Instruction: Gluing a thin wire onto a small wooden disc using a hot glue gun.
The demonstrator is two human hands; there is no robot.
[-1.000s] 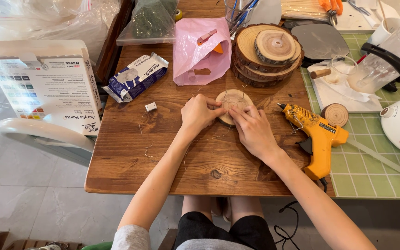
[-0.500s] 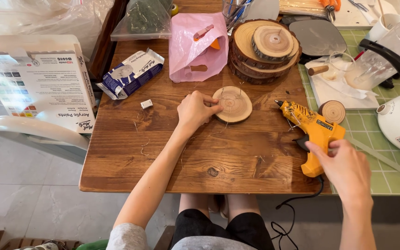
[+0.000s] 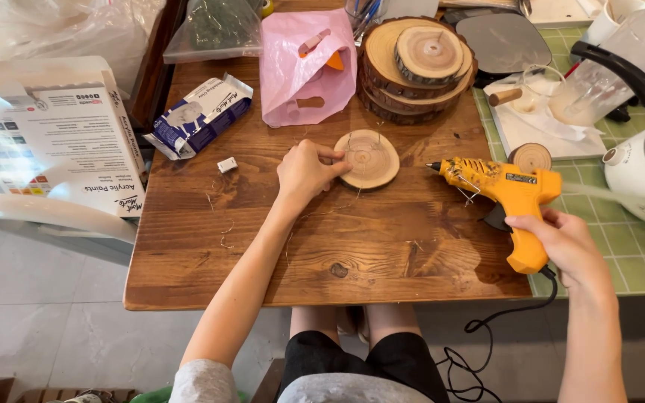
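A: Status?

B: I've got the left hand point(image 3: 304, 173) pinching the near-left rim of the wood slice point(image 3: 367, 158), fingers curled on its edge. Slice lies flat, mid wooden table point(image 3: 278, 254), just below the pink bag point(image 3: 304, 71).

A: Right hand?

B: Right hand point(image 3: 565, 246) is closed round the handle of the yellow glue gun point(image 3: 505, 198), nozzle pointing left at the slice, a gap between them. Can't tell re trigger.

A: Progress?

B: Early, I'd say. Thin pins or wires stand on the slice, no glue visible yet. Gluing is still left; the stack of wood slices point(image 3: 416, 67) sits untouched behind
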